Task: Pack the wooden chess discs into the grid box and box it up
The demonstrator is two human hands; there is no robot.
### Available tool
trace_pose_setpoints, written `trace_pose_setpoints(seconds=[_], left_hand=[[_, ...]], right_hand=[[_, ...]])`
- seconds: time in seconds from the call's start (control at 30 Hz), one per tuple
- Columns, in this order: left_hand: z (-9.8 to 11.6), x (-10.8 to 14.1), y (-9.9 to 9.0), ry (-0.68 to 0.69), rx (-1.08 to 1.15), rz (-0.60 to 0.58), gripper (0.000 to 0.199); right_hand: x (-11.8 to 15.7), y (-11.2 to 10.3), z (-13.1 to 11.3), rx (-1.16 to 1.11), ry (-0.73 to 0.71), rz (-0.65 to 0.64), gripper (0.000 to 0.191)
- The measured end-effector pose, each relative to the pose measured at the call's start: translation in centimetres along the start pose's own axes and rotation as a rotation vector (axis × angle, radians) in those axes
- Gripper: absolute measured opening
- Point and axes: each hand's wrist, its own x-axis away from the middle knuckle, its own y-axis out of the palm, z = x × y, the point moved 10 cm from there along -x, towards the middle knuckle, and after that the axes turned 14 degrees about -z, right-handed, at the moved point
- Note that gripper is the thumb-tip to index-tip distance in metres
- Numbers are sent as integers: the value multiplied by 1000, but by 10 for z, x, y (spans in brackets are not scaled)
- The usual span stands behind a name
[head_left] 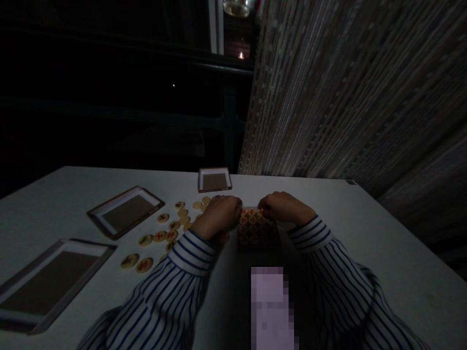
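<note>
Rows of round xiangqi pieces with red characters (252, 220) lie in a small box (258, 247) in front of me. My left hand (221, 214) is closed at the far left corner of this box, its fingers curled. At the far right corner, my right hand (286, 206) is also closed, fingertips against the end of the top row of pieces. What either hand pinches, if anything, is hidden. Loose xiangqi pieces (159, 236) are scattered left of my left hand, some with characters showing and others blank side up. One red-marked piece (224, 237) lies beneath my left wrist.
Three shallow open trays or lids stand on the white table (365, 233): a large one (47, 282) at the near left, another (126, 211) behind it and a small one (214, 181) at the back. A bead curtain (310, 87) hangs beyond. A pixelated patch covers the bottom middle.
</note>
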Motion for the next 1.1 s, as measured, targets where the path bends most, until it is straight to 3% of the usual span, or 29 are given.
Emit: trace_pose_setpoints(seconds=[0.43,0.63,0.87,1.1], left_hand=[[-3,3,-3,-44,60,0,30],[3,5,-6,2,-32,39,32],[6,13,-20,29,-38,119,34],[-6,26,-42,-21,90,202,35]], right_hand=[[4,-7,4,-6,36,30,30],[13,-20,6,-30,44,100,28],[30,-39,-1,-24,25,210,29],[52,-58,2,-77,46,341,30]])
